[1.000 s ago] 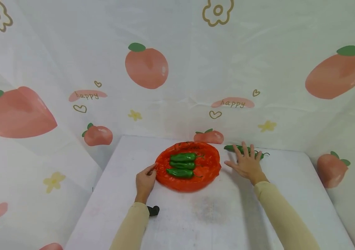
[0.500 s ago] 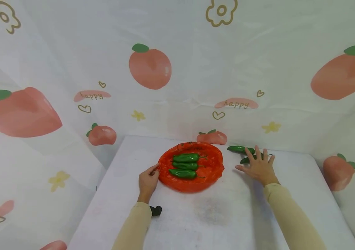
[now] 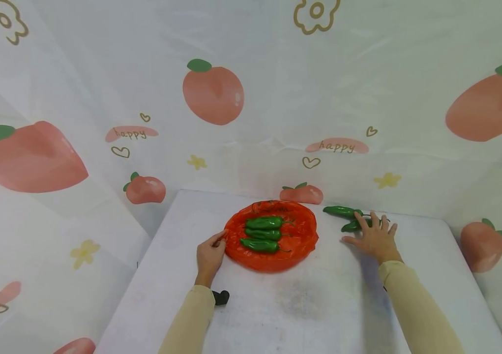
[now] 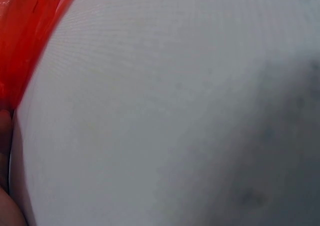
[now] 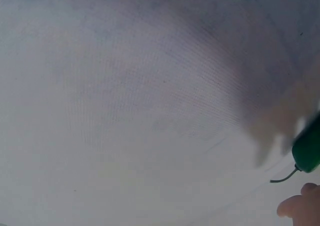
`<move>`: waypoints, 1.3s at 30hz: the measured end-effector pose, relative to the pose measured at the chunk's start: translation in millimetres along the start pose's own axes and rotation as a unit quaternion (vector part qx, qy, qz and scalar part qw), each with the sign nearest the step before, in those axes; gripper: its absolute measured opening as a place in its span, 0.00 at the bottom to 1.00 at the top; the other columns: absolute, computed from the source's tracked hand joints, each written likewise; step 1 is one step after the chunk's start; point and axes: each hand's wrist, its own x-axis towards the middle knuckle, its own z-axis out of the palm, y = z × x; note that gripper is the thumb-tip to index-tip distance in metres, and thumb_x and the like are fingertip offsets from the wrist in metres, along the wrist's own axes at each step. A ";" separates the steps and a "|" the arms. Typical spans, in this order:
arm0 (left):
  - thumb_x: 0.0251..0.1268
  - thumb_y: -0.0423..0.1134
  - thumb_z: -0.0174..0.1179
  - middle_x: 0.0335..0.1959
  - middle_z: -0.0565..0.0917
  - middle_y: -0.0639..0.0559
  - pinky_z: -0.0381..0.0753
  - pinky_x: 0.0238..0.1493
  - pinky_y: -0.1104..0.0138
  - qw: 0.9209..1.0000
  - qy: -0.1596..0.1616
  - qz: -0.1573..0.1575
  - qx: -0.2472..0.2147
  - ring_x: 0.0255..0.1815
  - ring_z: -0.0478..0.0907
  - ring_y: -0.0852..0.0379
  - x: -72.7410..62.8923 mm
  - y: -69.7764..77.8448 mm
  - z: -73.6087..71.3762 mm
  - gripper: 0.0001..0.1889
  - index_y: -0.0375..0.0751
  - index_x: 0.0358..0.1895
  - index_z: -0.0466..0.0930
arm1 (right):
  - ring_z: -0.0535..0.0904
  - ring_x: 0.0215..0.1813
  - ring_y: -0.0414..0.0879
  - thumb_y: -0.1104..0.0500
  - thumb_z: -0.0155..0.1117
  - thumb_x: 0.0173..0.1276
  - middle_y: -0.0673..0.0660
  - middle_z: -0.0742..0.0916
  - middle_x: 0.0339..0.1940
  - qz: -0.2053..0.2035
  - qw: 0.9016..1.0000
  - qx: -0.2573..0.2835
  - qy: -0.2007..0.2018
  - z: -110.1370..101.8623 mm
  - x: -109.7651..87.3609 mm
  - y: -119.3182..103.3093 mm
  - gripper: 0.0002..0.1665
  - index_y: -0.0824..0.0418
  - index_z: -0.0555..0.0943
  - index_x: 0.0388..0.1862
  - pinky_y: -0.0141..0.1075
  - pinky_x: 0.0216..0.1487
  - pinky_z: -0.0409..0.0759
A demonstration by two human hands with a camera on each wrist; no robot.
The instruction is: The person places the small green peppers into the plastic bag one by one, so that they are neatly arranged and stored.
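My left hand [image 3: 210, 255] pinches the left rim of a round, wrinkled red plastic bag [image 3: 273, 263], spread out like a dish with dark print at its far side. Three green peppers [image 3: 263, 234] lie in it side by side, stems to the right. In the left wrist view only the bag's edge [image 4: 30, 36] and a sliver of fingers [image 4: 6, 186] show. My right hand [image 3: 376, 239] has its fingers spread over a green pepper [image 3: 351, 226], partly hiding it. Another green pepper [image 3: 341, 211] lies just behind. The right wrist view shows a pepper's stem end [image 5: 306, 153] near fingertips [image 5: 297, 203].
The white table [image 3: 277, 314] meets a white cloth backdrop [image 3: 259, 157] printed with fruit, just behind the peppers. A small black object [image 3: 221, 298] lies beside my left forearm. The cloth also stands along the left and right sides.
My right hand has shifted right and slightly nearer, uncovering more of the two peppers on the table. The left hand keeps hold of the bag's rim. The view has turned slightly left.
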 end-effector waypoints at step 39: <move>0.67 0.38 0.59 0.39 0.92 0.53 0.75 0.30 0.74 1.000 0.007 0.012 0.000 0.31 0.78 0.58 0.7 -7.2 1.6 0.16 0.56 0.53 0.90 | 0.71 0.48 0.75 0.47 0.54 0.79 0.81 0.75 0.54 -0.044 0.996 0.025 0.075 17.1 -17.2 0.3 0.26 0.57 0.74 0.69 0.64 0.44 0.76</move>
